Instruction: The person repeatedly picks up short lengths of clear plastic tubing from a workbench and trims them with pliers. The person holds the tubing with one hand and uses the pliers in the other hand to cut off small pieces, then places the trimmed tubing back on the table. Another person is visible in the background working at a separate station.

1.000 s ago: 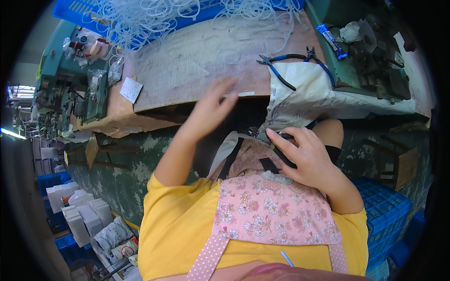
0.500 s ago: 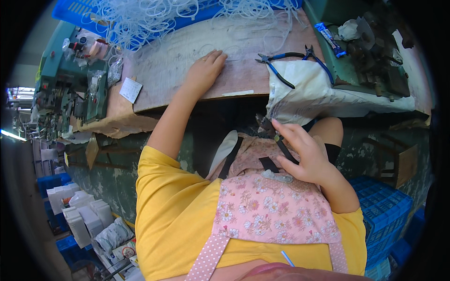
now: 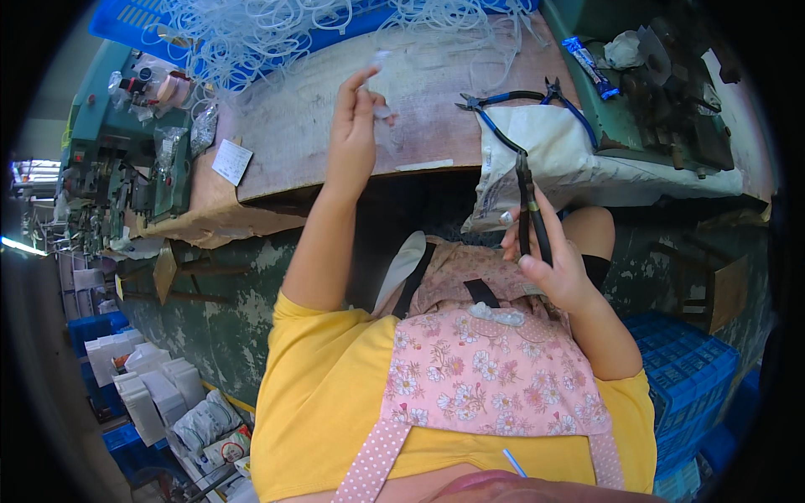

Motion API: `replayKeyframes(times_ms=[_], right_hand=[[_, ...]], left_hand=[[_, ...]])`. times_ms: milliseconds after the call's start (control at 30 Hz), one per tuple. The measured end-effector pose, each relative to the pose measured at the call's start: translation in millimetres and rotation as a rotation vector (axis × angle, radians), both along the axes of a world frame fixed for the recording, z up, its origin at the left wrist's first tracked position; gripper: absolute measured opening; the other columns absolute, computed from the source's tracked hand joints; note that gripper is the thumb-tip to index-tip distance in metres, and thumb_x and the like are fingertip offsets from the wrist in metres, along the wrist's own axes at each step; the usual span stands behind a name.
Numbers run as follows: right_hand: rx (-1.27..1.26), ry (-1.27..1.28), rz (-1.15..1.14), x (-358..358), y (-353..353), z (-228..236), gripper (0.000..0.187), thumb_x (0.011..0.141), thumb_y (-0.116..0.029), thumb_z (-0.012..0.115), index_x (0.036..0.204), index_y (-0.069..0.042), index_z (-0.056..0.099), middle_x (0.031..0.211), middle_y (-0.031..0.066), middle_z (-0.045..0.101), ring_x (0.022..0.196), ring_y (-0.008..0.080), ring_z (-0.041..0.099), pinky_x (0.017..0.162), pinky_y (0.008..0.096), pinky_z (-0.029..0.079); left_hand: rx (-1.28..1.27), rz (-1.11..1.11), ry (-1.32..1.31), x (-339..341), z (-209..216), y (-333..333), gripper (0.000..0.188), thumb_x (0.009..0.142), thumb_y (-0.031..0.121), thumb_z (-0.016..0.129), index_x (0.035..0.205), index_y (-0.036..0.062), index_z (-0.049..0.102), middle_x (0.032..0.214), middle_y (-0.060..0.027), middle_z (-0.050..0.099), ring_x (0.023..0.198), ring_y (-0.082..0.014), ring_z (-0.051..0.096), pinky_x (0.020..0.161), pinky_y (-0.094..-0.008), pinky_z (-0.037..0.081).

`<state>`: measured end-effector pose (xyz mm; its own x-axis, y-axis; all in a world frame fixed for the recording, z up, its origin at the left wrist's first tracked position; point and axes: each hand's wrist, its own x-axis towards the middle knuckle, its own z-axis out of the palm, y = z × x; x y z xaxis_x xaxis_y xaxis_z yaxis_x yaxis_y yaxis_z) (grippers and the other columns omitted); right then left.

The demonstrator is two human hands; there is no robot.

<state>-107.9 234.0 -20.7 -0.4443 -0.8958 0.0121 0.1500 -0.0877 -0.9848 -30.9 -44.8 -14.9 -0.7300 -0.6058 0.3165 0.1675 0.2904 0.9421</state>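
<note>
Over the worktable (image 3: pixel 293 126), my left hand (image 3: pixel 356 126) is raised with its fingers bent. A clear plastic piece (image 3: pixel 381 59), smeared by motion, shows at the fingertips; its exact shape I cannot make out. My right hand (image 3: pixel 558 264) holds dark-handled cutting pliers (image 3: pixel 527 201) above my lap, jaws pointing up toward the table edge. Just beyond those jaws lie two blue-handled nippers (image 3: pixel 499 126) on a white cloth sheet (image 3: pixel 537 138). A blue crate (image 3: pixel 331 35) heaped with clear looped plastic tubing (image 3: pixel 243 42) stands at the far side.
Green machinery (image 3: pixel 172 180) flanks the table on the left, beside a paper slip (image 3: pixel 231 161). A blue packet (image 3: pixel 590 67) lies near dark machine parts (image 3: pixel 671 109) on the right. Blue crates (image 3: pixel 679 377) are stacked at lower right, white boxes (image 3: pixel 138 407) at lower left.
My left hand has lifted off the tabletop and turned, with a clear piece at its fingers. My right hand has swung the pliers from pointing left to pointing up, toward the table.
</note>
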Motion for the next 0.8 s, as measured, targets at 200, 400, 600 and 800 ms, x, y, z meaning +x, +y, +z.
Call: replayKeyframes(times_ms=[200,400,600,800], right_hand=[[0.077,0.821,0.082,7.3,-8.2,12.1,0.077,0.071,-0.015,0.071,0.142,-0.013,0.039,0.107,0.0146,0.05,0.088,0.0275,0.055,0.081,0.0339,0.046],[0.054,1.142,0.064,13.7,-6.8,25.7,0.075,0.061,-0.014,0.073,0.133,-0.016,0.052,0.105,0.0143,0.051,0.085,0.0289,0.054,0.074,0.0388,0.044],[0.059,1.219,0.074,14.9,-3.4,30.3,0.078,0.059,-0.015,0.074,0.134,-0.018,0.052,0.105,0.0136,0.049,0.087,0.0294,0.052,0.074,0.0389,0.043],[0.045,1.223,0.091,14.4,-3.9,32.9,0.081,0.058,-0.014,0.076,0.134,-0.018,0.051,0.103,0.0136,0.049,0.085,0.0286,0.052,0.073,0.0386,0.044]], left_hand=[[1.034,-0.382,0.538,28.1,11.6,48.6,0.08,0.09,0.063,0.04,0.148,0.0109,0.02,0.078,-0.0034,0.042,0.064,-0.0139,0.037,0.057,-0.0265,0.033],[1.012,-0.473,0.588,33.2,20.8,59.5,0.083,0.089,0.065,0.041,0.149,0.0115,0.018,0.076,-0.002,0.038,0.062,-0.0123,0.032,0.054,-0.0246,0.029],[0.955,-0.492,0.62,36.1,30.1,66.2,0.084,0.089,0.065,0.041,0.149,0.013,0.017,0.076,-0.0015,0.036,0.062,-0.0116,0.029,0.055,-0.0246,0.028],[0.92,-0.493,0.649,37.9,35.1,70.9,0.084,0.089,0.065,0.041,0.15,0.0134,0.015,0.077,-0.0014,0.036,0.062,-0.0115,0.029,0.056,-0.0244,0.027]])
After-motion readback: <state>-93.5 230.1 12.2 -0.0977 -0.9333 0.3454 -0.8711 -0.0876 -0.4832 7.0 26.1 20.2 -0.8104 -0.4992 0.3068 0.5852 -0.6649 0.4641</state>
